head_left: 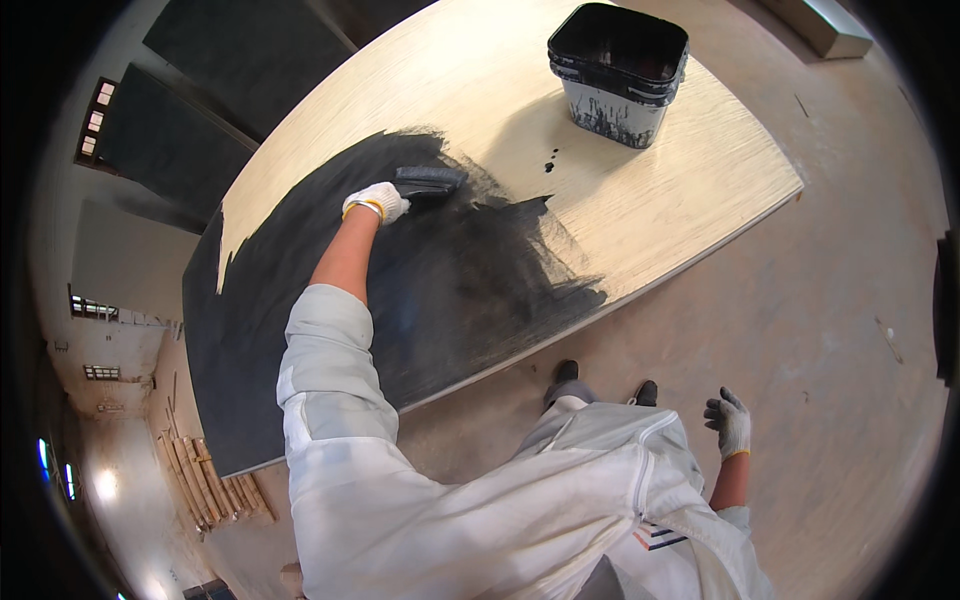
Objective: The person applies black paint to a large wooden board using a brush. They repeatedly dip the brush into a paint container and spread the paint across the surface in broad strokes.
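Observation:
My left hand (376, 202), in a white knitted glove, is closed around the handle of a wide paintbrush (432, 181). The brush's dark bristles rest on a large pale wooden board (690, 200), at the upper edge of a black painted area (400, 285). That black coat covers the board's left and near part, with ragged, streaky edges towards the right. On the bare wood at the far right stands a square paint bucket (612, 112), smeared and dripped with black. Low at my right side hangs my right hand (732, 426), gloved, its fingers dark-stained, loosely apart and holding nothing.
Small black drips (550, 163) spot the board beside the bucket. Dark panels (245, 60) lean at the far left. Several wooden poles (195, 480) lie on the floor at the lower left. The board's near edge runs in front of my feet (646, 393).

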The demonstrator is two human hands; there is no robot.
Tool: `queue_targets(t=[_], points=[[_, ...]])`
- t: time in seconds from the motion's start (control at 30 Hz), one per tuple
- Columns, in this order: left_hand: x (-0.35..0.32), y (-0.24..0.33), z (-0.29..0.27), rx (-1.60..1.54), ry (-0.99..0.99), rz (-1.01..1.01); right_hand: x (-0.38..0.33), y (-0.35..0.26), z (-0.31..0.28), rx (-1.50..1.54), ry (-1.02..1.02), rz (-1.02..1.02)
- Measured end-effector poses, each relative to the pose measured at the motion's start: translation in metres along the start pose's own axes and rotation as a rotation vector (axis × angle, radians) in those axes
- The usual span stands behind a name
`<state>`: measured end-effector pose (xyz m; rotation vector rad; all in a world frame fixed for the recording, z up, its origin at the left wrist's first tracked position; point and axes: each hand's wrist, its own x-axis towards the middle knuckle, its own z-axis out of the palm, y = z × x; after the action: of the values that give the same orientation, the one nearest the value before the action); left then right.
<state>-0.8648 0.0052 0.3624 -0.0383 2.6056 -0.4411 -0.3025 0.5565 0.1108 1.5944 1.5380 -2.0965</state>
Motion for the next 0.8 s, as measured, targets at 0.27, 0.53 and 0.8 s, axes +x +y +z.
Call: queue_targets(t=[0.27, 0.53, 0.8], points=[[0.081, -0.009, -0.019, -0.003, 0.031, 0.041, -0.026, 0.033, 0.003, 0.102, 0.074, 0.034], [0.111, -0.011, -0.009, 0.016, 0.063, 0.108, -0.03, 0.035, 0.021, 0.085, 0.069, 0.063], [0.0, 0.041, 0.017, -0.072, 0.079, 0.064, 0.011, -0.006, 0.007, -0.015, -0.058, 0.082]])
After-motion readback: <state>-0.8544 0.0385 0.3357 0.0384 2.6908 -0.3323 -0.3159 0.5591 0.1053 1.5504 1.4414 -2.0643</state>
